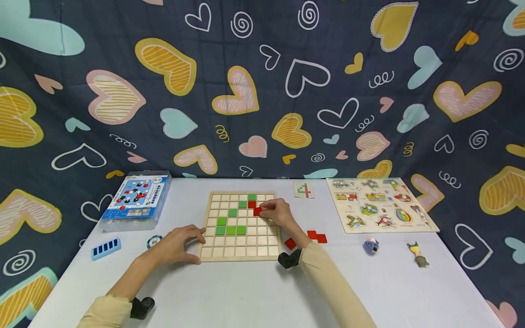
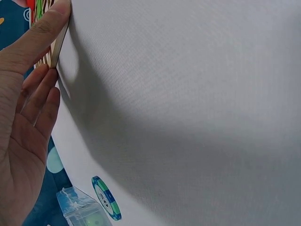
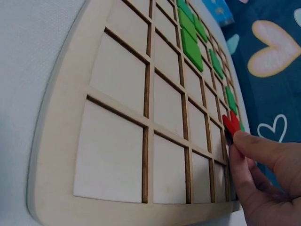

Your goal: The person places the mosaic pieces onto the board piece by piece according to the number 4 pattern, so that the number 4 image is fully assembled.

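The desk (image 1: 254, 291) has a plain white cover, and behind it hangs a dark blue cloth (image 1: 262, 91) with hearts and spirals that closes the view on all sides.

In the middle of the desk lies a wooden grid board (image 1: 240, 226). Several green tiles (image 1: 230, 224) sit in its squares, in a stepped line. The right hand (image 1: 279, 213) pinches a red piece (image 1: 257, 210) with the fingertips over the upper part of the board, just beside the top green tiles. The left hand (image 1: 177, 246) rests flat at the left lower edge of the board, fingers straight and relaxed, the thumb against the rim.

More red pieces (image 1: 316, 236) lie on the desk right of the board, near the right sleeve. A small pattern card (image 1: 304, 190) lies behind the board. On the far right is a wooden puzzle board (image 1: 379, 204) with vehicle pictures, and in front of it two small figures (image 1: 417, 254). On the left stands a clear plastic box (image 1: 137, 199), and near it a blue holder (image 1: 105, 248) and a round chip (image 1: 154, 241).
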`<state>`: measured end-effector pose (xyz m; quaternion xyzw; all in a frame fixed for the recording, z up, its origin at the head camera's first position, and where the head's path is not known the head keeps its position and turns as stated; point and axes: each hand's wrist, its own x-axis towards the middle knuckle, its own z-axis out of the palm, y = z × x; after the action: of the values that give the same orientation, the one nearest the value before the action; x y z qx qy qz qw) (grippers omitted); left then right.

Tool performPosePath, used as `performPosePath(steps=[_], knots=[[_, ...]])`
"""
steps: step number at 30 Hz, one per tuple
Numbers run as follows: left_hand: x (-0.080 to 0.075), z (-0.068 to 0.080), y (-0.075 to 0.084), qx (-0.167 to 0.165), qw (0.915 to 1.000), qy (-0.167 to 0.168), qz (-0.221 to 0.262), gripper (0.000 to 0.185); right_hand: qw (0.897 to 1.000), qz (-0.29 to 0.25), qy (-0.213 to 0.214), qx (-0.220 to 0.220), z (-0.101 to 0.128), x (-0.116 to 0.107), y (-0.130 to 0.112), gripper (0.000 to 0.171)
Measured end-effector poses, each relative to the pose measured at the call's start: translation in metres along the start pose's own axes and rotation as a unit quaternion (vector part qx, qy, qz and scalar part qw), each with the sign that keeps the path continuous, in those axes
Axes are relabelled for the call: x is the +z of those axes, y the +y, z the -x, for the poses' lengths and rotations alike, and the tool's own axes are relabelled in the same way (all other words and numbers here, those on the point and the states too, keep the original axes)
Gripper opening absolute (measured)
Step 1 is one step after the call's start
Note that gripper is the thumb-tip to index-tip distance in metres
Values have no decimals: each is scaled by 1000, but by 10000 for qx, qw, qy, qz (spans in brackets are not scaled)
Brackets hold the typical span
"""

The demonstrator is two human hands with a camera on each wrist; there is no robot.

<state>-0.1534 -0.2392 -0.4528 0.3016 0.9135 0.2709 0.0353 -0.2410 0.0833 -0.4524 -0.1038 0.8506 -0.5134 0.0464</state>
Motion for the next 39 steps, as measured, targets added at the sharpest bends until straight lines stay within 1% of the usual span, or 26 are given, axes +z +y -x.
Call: performPosePath(steps=[5,9,11,13,19,23,26,28,30,36,39], knots=[[0,0,1,30,10000,43,-23,42,9997,216,-88,-29,-1,2,-4,19],[1,1,1,62,9999,104,-48,42,9995,274,-164,-70,-3,3,-5,22],[1,1,1,49,9999,120,-25,42,9995,222,-224,-62,-4,5,-5,24],[1,1,0,73,9999,128,-26,42,9995,114,-282,36,-4,6,-7,25],[1,1,-1,37,10000,91,-11,42,9989,-142,-319,298,-4,8,-7,24],[1,1,0,-60,10000,40,34,41,9974,-496,-412,309,-1,3,-6,25],[1,0,1,-21,10000,35,17,41,9945,-868,-517,278,5,-7,-3,28],[1,0,1,10,10000,47,25,41,9933,-993,-558,212,10,-16,0,28],[1,0,1,23,10000,58,-5,41,9917,-1118,-575,274,17,-28,3,29],[0,0,0,-37,10000,33,18,40,9882,-1326,-466,601,41,-67,16,34],[-1,1,1,-40,10000,11,70,41,9885,-1294,-408,667,57,-87,26,36]])
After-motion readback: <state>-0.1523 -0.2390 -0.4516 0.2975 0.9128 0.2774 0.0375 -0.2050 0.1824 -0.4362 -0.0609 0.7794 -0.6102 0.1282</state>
